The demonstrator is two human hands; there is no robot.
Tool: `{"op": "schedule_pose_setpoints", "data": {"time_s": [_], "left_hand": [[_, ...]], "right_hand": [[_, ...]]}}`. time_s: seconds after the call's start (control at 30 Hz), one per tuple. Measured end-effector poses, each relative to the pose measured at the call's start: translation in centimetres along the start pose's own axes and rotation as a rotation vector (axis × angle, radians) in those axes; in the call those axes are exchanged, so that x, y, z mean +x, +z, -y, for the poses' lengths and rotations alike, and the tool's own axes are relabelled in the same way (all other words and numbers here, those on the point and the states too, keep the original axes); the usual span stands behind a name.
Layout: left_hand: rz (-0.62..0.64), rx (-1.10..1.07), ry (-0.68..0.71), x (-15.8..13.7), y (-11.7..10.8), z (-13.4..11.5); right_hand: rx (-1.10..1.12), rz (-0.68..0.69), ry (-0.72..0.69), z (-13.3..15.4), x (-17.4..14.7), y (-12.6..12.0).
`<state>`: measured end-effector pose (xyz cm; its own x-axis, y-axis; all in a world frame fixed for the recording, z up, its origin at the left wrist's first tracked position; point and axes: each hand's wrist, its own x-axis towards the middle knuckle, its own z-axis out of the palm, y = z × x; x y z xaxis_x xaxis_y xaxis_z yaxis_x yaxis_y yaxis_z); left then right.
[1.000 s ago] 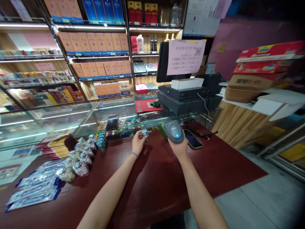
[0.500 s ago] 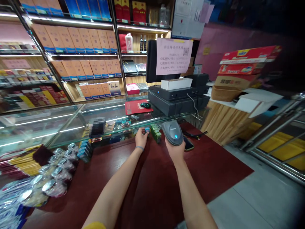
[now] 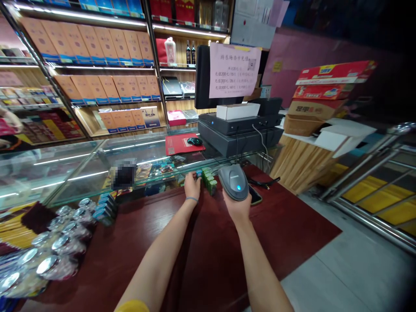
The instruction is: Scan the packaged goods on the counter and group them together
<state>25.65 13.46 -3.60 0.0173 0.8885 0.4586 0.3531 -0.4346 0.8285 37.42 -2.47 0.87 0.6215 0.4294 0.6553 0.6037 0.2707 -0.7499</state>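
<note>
A grey handheld barcode scanner [image 3: 234, 177] with a lit blue light is gripped in my right hand [image 3: 238, 208], above the dark red counter top [image 3: 214, 247]. My left hand [image 3: 193, 186] rests near the counter's back edge, its fingers closed round a small blue-topped container [image 3: 198, 173]. Just right of those fingers stands a row of small green containers [image 3: 209, 181], close beside the blue one. Labels on the small containers are too small to read. Behind the scanner lies a phone [image 3: 255, 198], partly hidden by my right hand.
Glass-lidded jars [image 3: 60, 242] and small blue-green packs [image 3: 104, 209] line the counter's left side. Beyond the glass case [image 3: 81, 162] are a mouse [image 3: 194, 141] and a monitor [image 3: 203, 78]. A metal railing [image 3: 364, 173] stands right. Part of a person [image 3: 9, 121] shows far left.
The view has shifted slightly, so most things sit a little further left and higher. Both hands keep their holds. Part of a person now shows at the left edge.
</note>
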Motion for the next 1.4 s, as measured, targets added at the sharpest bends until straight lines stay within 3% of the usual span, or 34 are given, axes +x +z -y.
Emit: {"op": "schedule_pose_setpoints", "data": {"time_s": [0.47, 0.67, 0.8, 0.97, 1.23, 1.4], "left_hand": [[0.001, -0.020, -0.055, 0.1, 0.2, 0.6], [-0.026, -0.113, -0.041, -0.8, -2.2, 0.0], [-0.050, -0.159, -0.006, -1.7, -5.8, -0.2], [-0.113, -0.170, 0.022, -3.3, -12.3, 0.3], [-0.338, -0.043, 0.003, -6.4, -24.5, 1.6], [-0.481, 0.100, 0.051, -7.8, -30.2, 2.9]], "right_hand": [[0.033, -0.007, 0.030, 0.5, -0.2, 0.3], [0.049, 0.037, 0.036, 0.9, -0.3, 0.5], [0.018, 0.083, -0.018, 1.3, -0.9, 1.0], [-0.034, 0.219, -0.073, 2.9, -2.4, 1.5], [-0.059, 0.425, -0.207, 6.6, -5.1, 2.8], [-0.037, 0.552, -0.251, 7.9, -7.2, 4.0]]}}
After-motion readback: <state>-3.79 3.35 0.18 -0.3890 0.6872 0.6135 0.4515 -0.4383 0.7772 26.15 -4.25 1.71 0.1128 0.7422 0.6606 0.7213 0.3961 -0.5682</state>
